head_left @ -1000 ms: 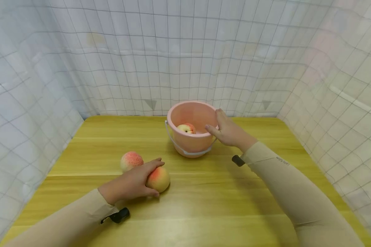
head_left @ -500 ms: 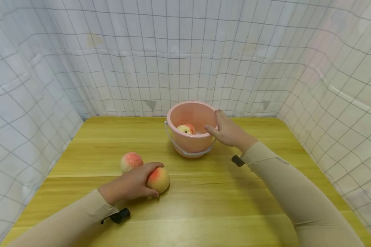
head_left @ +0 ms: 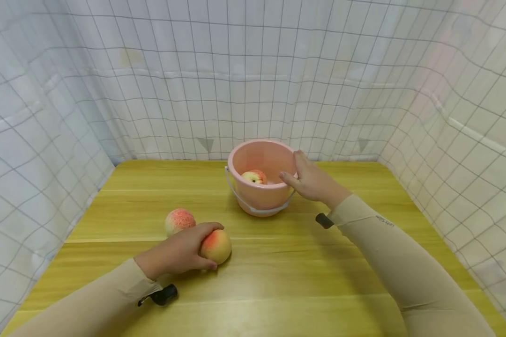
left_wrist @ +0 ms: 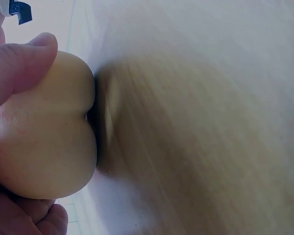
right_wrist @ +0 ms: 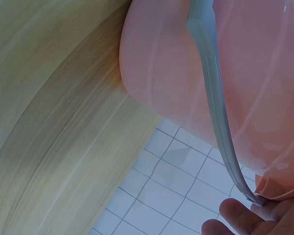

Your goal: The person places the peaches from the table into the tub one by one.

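On the wood-grain desk (head_left: pixel 303 281), left of centre, a smooth peach (head_left: pixel 219 248) is gripped by the left hand (head_left: pixel 174 250), the thumb laid on one side and the fingers curled round the other. Just beyond that hand, a rougher, pinker peach (head_left: pixel 179 221) is partly hidden. Farther back, near the middle, a pink bucket (head_left: pixel 259 198) is stood upright, its pale handle (right_wrist: pixel 215 93) lowered across the front. Inside it a red-and-yellow fruit (head_left: pixel 254 177) is seen; its kind cannot be told for certain. The bucket's rim (head_left: pixel 261 186) is clasped at the right by the right hand (head_left: pixel 316 180), thumb inward and fingers outside.

The step in hand is judged to be the picking up of the smooth peach, which appears to be rested on the desk, while the bucket is steadied. For the next move, a lift above rim height seems to be called for, followed by a carry over the bucket; the rougher peach should not be nudged.
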Available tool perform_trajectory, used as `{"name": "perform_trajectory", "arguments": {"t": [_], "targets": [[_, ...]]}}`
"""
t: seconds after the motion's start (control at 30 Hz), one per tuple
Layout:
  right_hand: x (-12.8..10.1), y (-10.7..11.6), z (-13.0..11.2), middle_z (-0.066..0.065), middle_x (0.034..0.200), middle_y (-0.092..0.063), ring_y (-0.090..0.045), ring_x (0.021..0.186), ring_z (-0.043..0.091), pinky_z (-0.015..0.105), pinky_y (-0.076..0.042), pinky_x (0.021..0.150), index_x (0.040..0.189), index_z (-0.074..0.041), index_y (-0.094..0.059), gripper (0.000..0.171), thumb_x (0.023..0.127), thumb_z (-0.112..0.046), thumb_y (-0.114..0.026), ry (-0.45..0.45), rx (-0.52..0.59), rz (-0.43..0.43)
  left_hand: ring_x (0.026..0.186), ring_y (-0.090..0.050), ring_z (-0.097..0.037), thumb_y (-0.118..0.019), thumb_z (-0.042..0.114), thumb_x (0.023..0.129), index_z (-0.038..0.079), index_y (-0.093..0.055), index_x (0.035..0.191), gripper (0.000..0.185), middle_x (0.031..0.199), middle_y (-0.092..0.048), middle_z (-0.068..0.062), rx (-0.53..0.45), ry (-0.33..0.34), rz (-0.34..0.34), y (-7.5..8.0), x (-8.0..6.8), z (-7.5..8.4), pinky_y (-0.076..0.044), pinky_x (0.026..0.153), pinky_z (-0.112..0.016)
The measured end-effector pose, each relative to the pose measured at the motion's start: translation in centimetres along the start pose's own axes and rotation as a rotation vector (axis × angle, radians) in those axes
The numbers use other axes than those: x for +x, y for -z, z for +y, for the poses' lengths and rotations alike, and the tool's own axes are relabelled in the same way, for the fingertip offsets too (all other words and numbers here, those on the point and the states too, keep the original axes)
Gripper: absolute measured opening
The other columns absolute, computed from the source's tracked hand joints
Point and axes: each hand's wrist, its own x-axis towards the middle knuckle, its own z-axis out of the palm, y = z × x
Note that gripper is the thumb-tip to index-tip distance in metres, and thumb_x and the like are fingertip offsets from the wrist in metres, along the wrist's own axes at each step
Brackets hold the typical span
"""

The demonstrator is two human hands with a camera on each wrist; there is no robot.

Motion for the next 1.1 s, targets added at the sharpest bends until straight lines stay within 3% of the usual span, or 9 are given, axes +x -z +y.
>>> {"name": "perform_trajectory", "arguments": {"t": [0.07, 0.17, 0.37, 0.53, 0.73, 0.93, 1.1], "targets": [[0.0, 0.0, 0.1, 0.027, 0.175, 0.0, -0.017, 0.161, 0.044, 0.058, -0.019, 0.131, 0.167, 0.003, -0.001, 0.098, 0.107, -0.062, -0.042, -0.008, 0.0, -0.001, 0.12, -0.066, -0.019, -0.092, 0.038, 0.08, 0.013, -0.051, 0.15, 0.084, 0.136, -0.067, -0.004, 0.004, -0.003, 0.002, -0.1, 0.1, -0.1, -0.054, 0.103, -0.048], [0.0, 0.0, 0.0, 0.027, 0.175, -0.002, -0.016, 0.162, 0.043, 0.058, -0.019, 0.131, 0.167, 0.003, -0.002, 0.099, 0.106, -0.065, -0.041, -0.006, 0.005, 0.006, 0.12, -0.066, -0.019, -0.092, 0.038, 0.08, 0.014, -0.052, 0.149, 0.084, 0.135, -0.067, -0.003, 0.015, -0.006, 0.006, -0.1, 0.0, -0.1, -0.055, 0.103, -0.048], [0.0, -0.1, 0.1, 0.026, 0.175, -0.005, -0.024, 0.16, 0.044, 0.059, -0.024, 0.129, 0.167, 0.004, -0.005, 0.099, 0.106, -0.065, -0.041, 0.008, 0.003, 0.013, 0.12, -0.066, -0.019, -0.092, 0.041, 0.08, 0.013, -0.052, 0.149, 0.085, 0.136, -0.067, -0.003, 0.026, -0.014, 0.01, -0.1, -0.1, -0.2, -0.055, 0.103, -0.049], [0.0, -0.1, 0.1, 0.027, 0.175, -0.002, -0.013, 0.162, 0.043, 0.057, -0.019, 0.131, 0.167, 0.003, -0.002, 0.1, 0.106, -0.065, -0.041, -0.005, 0.001, 0.009, 0.119, -0.067, -0.018, -0.092, 0.04, 0.081, 0.012, -0.052, 0.15, 0.085, 0.135, -0.067, -0.003, 0.016, -0.021, 0.01, -0.1, -0.1, 0.0, -0.055, 0.103, -0.049], [0.1, 0.0, 0.0, 0.027, 0.175, -0.003, -0.023, 0.16, 0.044, 0.058, -0.021, 0.13, 0.167, 0.004, -0.001, 0.098, 0.107, -0.061, -0.042, 0.002, 0.005, 0.01, 0.117, -0.067, -0.017, -0.092, 0.041, 0.081, 0.014, -0.052, 0.149, 0.084, 0.135, -0.067, -0.002, 0.016, -0.029, 0.023, 0.1, -0.3, 0.3, -0.056, 0.102, -0.047], [0.1, 0.0, -0.1, 0.029, 0.174, -0.001, -0.01, 0.163, 0.043, 0.056, -0.016, 0.132, 0.167, 0.005, -0.001, 0.096, 0.107, -0.058, -0.044, -0.005, 0.011, 0.012, 0.117, -0.066, -0.016, -0.092, 0.039, 0.081, 0.014, -0.052, 0.149, 0.083, 0.137, -0.066, -0.002, 0.014, -0.054, 0.06, 0.6, -0.2, 0.7, -0.055, 0.103, -0.047], [-0.1, 0.0, -0.1, 0.028, 0.174, -0.001, -0.009, 0.163, 0.042, 0.055, -0.016, 0.132, 0.167, 0.005, -0.001, 0.098, 0.107, -0.061, -0.042, -0.008, 0.008, 0.007, 0.114, -0.066, -0.015, -0.092, 0.038, 0.081, 0.013, -0.052, 0.15, 0.084, 0.135, -0.066, -0.001, 0.0, -0.064, 0.094, 1.3, -0.1, 1.4, -0.056, 0.101, -0.046]]}}
